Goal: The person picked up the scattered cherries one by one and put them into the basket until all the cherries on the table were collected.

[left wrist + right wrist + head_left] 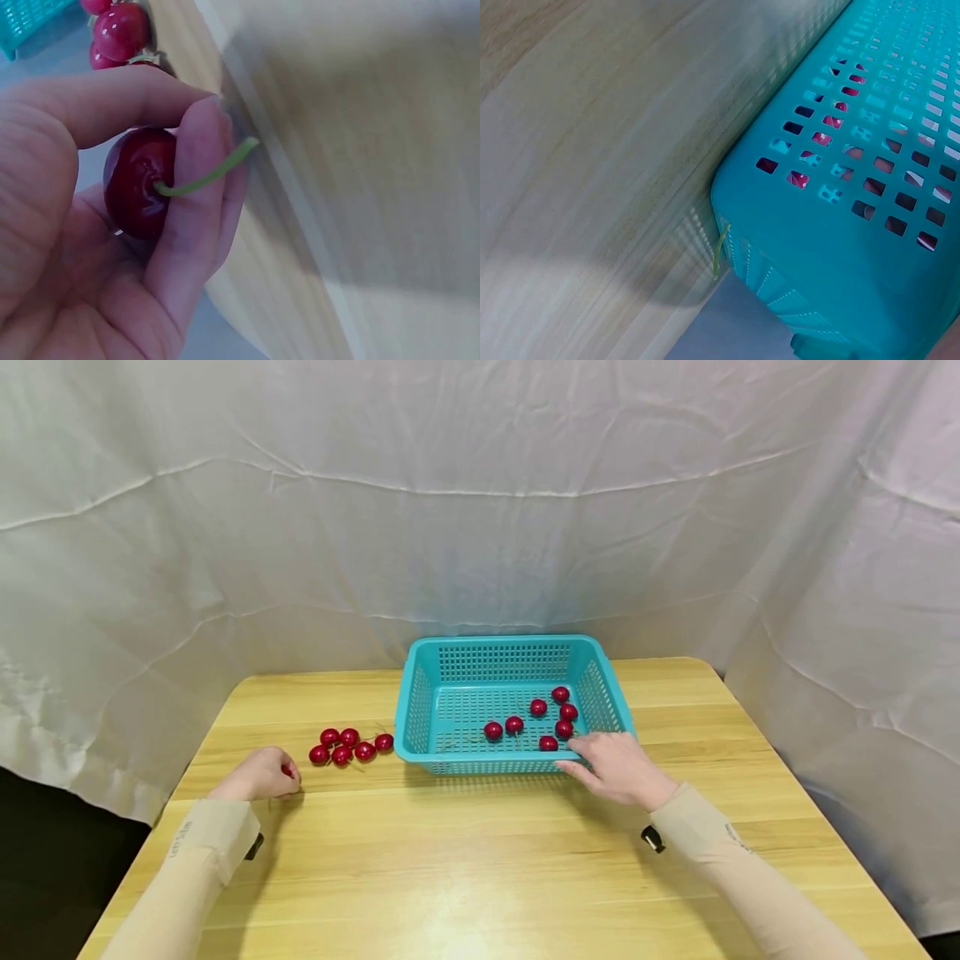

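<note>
On the left of the table, my left hand (262, 774) holds a dark red cherry (141, 184) in its curled fingers. The cherry's green stem (210, 174) sticks out past the fingers. Beyond that hand, several more cherries (365, 752) lie in a cluster beside the turquoise basket (403, 718). My right hand (618, 768) grips the basket's front rim near the right corner, thumb outside and fingers over the inside. Several cherries (538, 707) lie in the basket, mostly toward its right side. Through the holes in the right wrist view, red fruit and parts of fingers show.
The basket stands at the back of the wooden table (465, 860), close to a hanging pale curtain (480, 552). Curtain also hangs at both sides. A thin green stem (721, 251) pokes out by the basket's lower corner.
</note>
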{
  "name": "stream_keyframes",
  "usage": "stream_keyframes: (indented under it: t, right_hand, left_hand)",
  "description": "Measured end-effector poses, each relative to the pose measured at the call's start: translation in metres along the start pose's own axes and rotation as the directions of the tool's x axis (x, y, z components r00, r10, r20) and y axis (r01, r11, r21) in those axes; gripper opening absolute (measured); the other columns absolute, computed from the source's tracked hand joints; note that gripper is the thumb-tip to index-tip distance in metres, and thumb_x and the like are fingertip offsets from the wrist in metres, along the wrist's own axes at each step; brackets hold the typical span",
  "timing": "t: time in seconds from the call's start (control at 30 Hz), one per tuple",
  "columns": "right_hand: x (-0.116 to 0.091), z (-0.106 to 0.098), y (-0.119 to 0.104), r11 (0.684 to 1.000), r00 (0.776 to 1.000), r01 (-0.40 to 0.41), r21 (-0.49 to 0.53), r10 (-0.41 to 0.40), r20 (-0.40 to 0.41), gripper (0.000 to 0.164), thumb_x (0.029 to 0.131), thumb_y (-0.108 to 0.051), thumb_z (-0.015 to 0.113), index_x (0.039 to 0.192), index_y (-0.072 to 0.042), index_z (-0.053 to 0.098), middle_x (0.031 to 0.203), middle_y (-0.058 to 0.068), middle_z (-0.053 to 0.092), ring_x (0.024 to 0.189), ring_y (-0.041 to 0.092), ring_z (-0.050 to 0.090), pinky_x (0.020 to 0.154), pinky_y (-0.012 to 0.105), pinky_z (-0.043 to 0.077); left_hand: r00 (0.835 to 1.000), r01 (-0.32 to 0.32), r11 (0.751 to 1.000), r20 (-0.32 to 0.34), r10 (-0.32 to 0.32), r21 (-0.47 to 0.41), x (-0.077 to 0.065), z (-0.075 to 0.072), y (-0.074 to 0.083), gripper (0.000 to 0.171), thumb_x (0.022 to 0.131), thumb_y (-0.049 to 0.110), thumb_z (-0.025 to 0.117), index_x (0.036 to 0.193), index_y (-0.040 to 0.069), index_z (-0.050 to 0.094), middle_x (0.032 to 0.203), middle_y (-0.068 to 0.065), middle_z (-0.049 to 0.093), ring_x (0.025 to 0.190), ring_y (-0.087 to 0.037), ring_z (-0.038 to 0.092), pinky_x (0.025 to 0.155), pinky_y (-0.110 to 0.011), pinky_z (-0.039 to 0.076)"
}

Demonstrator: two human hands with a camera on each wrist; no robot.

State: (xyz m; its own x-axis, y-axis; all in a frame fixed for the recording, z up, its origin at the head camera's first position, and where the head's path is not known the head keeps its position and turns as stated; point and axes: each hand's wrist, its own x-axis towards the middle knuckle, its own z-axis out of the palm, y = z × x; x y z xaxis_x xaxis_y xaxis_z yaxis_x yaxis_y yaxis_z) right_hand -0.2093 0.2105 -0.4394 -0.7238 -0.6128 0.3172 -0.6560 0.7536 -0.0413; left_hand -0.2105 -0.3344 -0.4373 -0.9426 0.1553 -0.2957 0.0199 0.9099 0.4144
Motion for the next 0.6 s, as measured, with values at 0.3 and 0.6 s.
stream_keyframes:
  t: [0.3,0.6]
  right_hand:
    - [-0.001,0.001,0.001,1.0,1.0,0.005,0.0,-0.005,-0.005,0.028,0.095,-0.041,0.066,0.074,-0.023,0.06,0.064,-0.012,0.054,0.058,0.008,0.053,0.047,0.019,0.029]
    - [0.001,-0.001,0.001,1.0,0.999,-0.003,0.022,0.002,0.033,0.038,0.097,-0.041,0.064,0.067,-0.024,0.047,0.059,-0.013,0.038,0.053,0.004,0.038,0.048,0.02,0.023]
  left_hand:
    - [0.999,-0.05,0.999,-0.016,0.05,-0.001,0.003,-0.011,0.015,0.004,0.079,0.008,0.061,0.076,0.007,0.063,0.066,0.0,0.057,0.063,-0.015,0.048,0.061,-0.03,0.039]
    - [0.996,-0.085,0.996,-0.036,0.086,0.028,0.013,-0.03,0.039,0.004,0.081,0.006,0.063,0.077,0.008,0.062,0.069,-0.002,0.059,0.063,-0.015,0.05,0.064,-0.031,0.041]
